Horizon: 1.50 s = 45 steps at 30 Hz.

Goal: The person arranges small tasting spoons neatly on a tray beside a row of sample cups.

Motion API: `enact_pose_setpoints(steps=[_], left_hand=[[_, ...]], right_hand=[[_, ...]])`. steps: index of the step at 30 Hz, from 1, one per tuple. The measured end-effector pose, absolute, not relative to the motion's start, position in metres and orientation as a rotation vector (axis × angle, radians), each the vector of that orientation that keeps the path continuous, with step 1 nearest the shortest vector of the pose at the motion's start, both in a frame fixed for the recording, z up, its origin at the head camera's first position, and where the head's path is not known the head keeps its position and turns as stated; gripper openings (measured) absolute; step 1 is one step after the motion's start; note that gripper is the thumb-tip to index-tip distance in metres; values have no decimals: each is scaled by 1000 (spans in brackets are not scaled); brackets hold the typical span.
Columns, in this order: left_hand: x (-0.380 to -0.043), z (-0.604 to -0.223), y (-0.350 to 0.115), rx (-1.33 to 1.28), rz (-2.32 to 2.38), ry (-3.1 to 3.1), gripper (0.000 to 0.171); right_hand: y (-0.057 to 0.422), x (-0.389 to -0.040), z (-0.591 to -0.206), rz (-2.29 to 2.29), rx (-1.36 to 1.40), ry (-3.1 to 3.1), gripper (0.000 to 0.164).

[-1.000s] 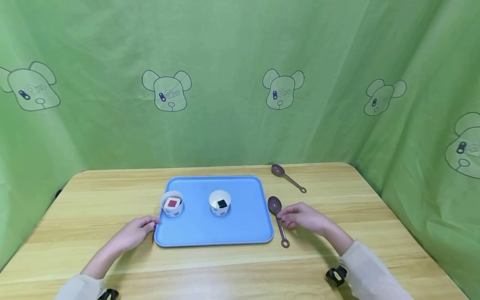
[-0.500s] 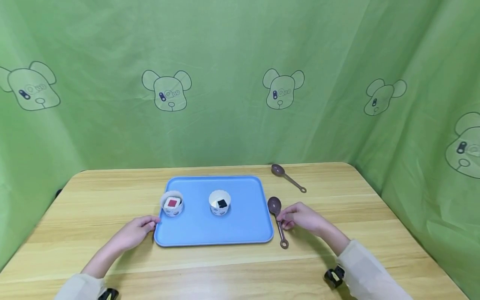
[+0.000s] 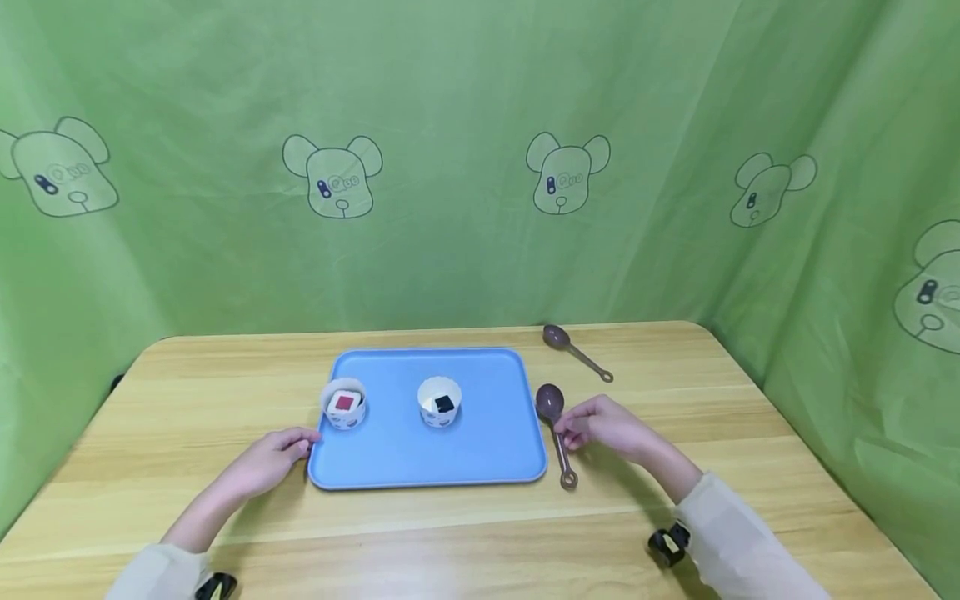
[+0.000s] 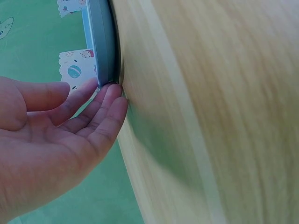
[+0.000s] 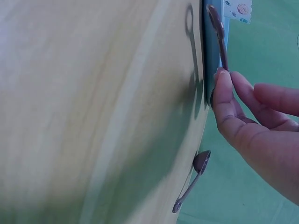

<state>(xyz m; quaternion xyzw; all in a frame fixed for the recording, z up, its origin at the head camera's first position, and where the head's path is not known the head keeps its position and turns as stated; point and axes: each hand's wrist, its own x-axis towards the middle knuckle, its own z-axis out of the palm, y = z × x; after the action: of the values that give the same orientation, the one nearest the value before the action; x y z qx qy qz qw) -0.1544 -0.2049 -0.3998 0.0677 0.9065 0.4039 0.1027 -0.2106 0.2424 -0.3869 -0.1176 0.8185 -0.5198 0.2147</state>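
- A blue tray [image 3: 480,454] lies on the wood-grain worktop [image 3: 450,533], its long sides running left to right.
- The left hand [image 3: 270,462] touches the tray's left edge with its fingertips; in the left wrist view the fingers are gently bent and the thumb stands apart from them.
- The right hand [image 3: 606,429], to the right of the tray, pinches a brown spoon [image 3: 551,402] by its handle.
- This spoon is just beside the tray's right edge, bowl pointing toward the tray's far side and ring-ended handle toward its near side; in the right wrist view it is raised, apart from its shadow.
- A second brown spoon [image 3: 576,351] lies beyond the tray's far right corner.
- At the tray's left edge is a printed white cup [image 3: 346,420] with a red-topped white block [image 3: 345,402] inside.
- Near the middle of the tray stands a scalloped white cup [image 3: 438,420] containing a black-topped piece [image 3: 445,403].
- Behind the tray hangs a green curtain [image 3: 450,267] with mouse-eared faces.
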Motion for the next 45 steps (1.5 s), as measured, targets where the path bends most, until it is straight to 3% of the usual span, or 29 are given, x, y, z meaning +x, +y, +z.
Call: enact_pose_setpoints(steps=[27, 45], left_hand=[[-155, -401, -205, 215, 1169, 2696, 29], [-153, -399, -204, 223, 1167, 2695, 30]], right_hand=[[229, -219, -369, -1484, -336, 2262, 25], [191, -229, -347, -1454, -408, 2280, 26]])
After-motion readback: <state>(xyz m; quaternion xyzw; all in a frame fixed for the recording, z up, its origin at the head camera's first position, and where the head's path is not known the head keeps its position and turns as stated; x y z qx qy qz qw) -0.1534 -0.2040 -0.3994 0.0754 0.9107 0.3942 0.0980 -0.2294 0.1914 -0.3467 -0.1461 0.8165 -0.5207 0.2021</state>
